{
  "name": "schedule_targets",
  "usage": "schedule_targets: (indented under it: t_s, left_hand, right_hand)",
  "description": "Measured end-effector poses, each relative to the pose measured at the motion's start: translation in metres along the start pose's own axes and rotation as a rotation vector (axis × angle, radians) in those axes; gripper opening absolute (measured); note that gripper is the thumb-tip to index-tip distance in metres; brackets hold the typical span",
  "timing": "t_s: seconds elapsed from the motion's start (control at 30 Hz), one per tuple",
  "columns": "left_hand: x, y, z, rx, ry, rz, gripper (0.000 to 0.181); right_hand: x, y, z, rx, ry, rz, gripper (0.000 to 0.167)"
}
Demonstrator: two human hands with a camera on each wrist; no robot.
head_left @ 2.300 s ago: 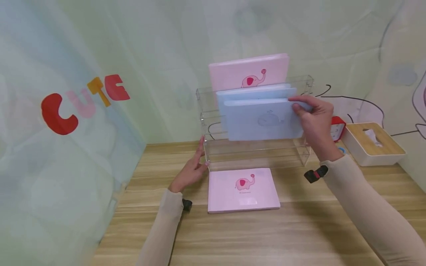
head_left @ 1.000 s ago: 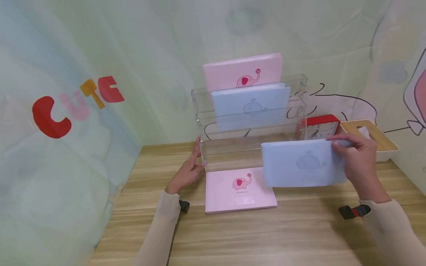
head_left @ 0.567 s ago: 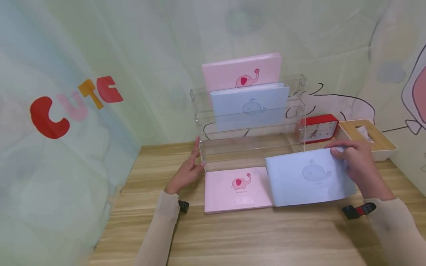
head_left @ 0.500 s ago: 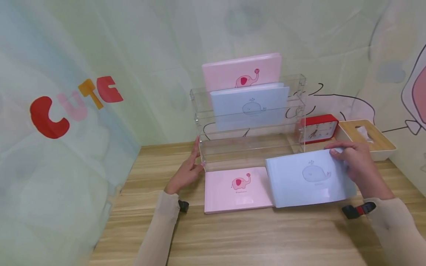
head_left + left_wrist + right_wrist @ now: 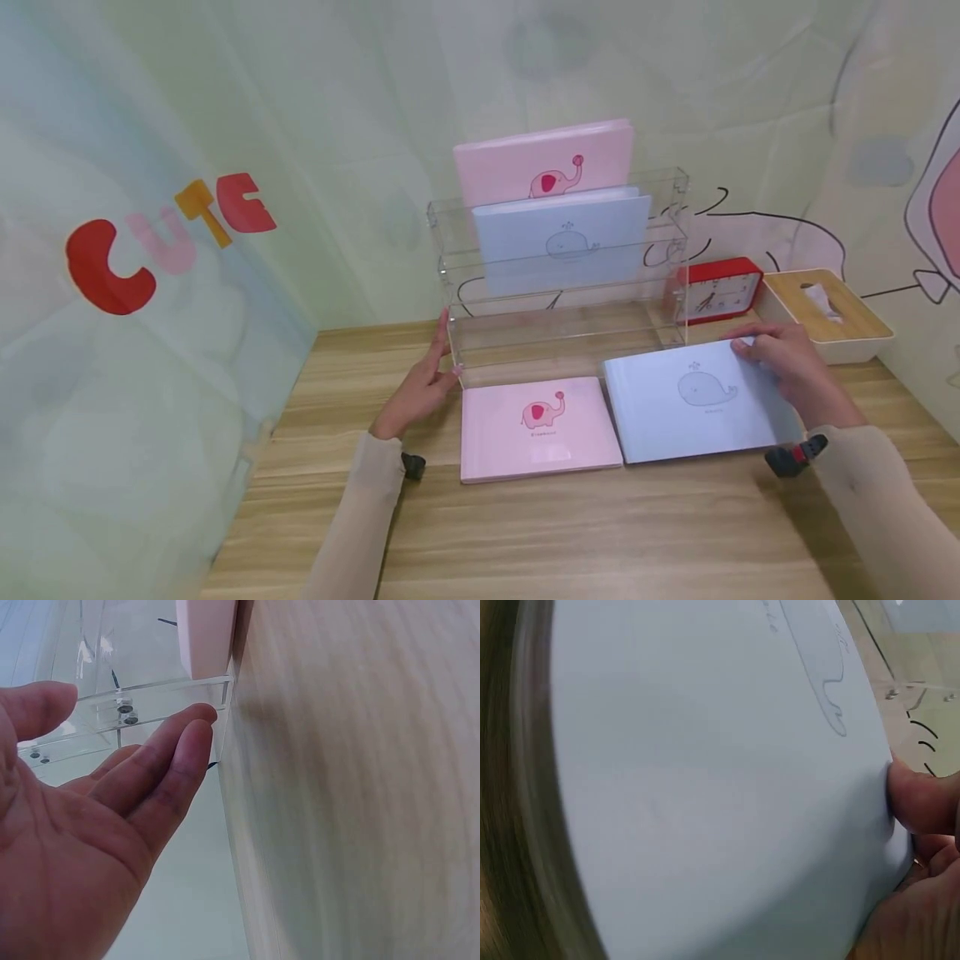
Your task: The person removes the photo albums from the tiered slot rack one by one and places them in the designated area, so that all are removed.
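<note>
My right hand (image 5: 787, 367) pinches the upper right corner of a pale blue whale book (image 5: 697, 408); in the right wrist view the thumb (image 5: 922, 796) lies on its cover. The book lies low over the table, right beside a pink elephant book (image 5: 540, 454) lying flat. My left hand (image 5: 420, 396) rests against the left end of a clear acrylic tiered rack (image 5: 562, 325), its fingers (image 5: 161, 772) fairly straight in the left wrist view. Another pink elephant book (image 5: 502, 167) stands in the rack's rear tier, and blue whale books (image 5: 525, 233) stand in the middle tier.
Behind the rack's right end stands a red alarm clock (image 5: 720, 292). Next to it is a white tissue box (image 5: 832, 312) with a wooden lid. Wood-grain table (image 5: 525, 542) spreads in front, and a printed curtain (image 5: 360, 125) hangs behind.
My right hand has lifted a blue whale book out of the rack, carried it right and down, and laid it nearly flat beside the pink book. The left hand stays at the rack's end.
</note>
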State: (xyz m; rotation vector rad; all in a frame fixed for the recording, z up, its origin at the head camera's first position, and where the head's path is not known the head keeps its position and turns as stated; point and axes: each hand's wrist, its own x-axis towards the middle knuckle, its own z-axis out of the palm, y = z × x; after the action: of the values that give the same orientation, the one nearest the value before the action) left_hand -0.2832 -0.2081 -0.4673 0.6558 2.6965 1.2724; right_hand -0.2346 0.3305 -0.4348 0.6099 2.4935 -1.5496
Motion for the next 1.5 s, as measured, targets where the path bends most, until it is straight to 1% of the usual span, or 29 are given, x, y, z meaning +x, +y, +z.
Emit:
schedule_targets:
  t_s: [0.23,0.37,0.53,0.73,0.83,0.97,1.1,1.17,1.2,1.3,1.4,1.5]
  left_hand:
    - [0.0,0.001,0.0,0.006,0.0,-0.001,0.098]
    - [0.0,0.001,0.0,0.004,0.003,-0.005,0.098]
    - [-0.001,0.001,0.0,0.0,-0.002,0.001,0.097]
    - [-0.001,0.002,0.0,0.004,0.0,-0.006,0.096]
    - [-0.001,0.003,0.0,-0.004,-0.002,-0.008,0.097]
    - [-0.001,0.003,0.0,-0.005,-0.003,-0.009,0.096]
    - [-0.001,0.002,0.0,-0.009,-0.005,-0.008,0.097]
    - [0.0,0.003,0.001,-0.013,-0.01,-0.005,0.098]
    - [0.0,0.003,0.001,-0.018,-0.011,-0.007,0.098]
    - [0.0,0.004,0.0,-0.02,-0.01,-0.015,0.098]
    - [-0.001,0.004,0.0,-0.011,-0.004,-0.023,0.098]
    - [-0.002,0.003,-0.001,-0.002,-0.001,-0.019,0.097]
  right_hand:
    - [0.014,0.005,0.004,-0.093,-0.055,0.043,0.056]
    - [0.019,0.008,0.004,-0.136,-0.092,0.027,0.057]
    - [0.021,0.013,0.004,-0.178,-0.115,0.021,0.058]
    - [0.02,0.018,0.007,-0.142,-0.087,0.014,0.059]
    - [0.02,0.017,0.01,-0.123,-0.073,0.007,0.057]
    - [0.019,0.015,0.012,-0.123,-0.059,-0.008,0.057]
    - [0.017,0.011,0.014,-0.078,-0.023,-0.024,0.064]
    - [0.013,0.007,0.015,-0.038,0.003,-0.051,0.071]
    - [0.012,0.005,0.016,-0.012,0.018,-0.077,0.075]
    - [0.005,-0.005,0.017,0.037,0.061,-0.192,0.08]
    - [-0.002,-0.02,0.017,0.069,0.113,-0.324,0.076]
    - [-0.009,-0.035,0.017,0.094,0.142,-0.437,0.067]
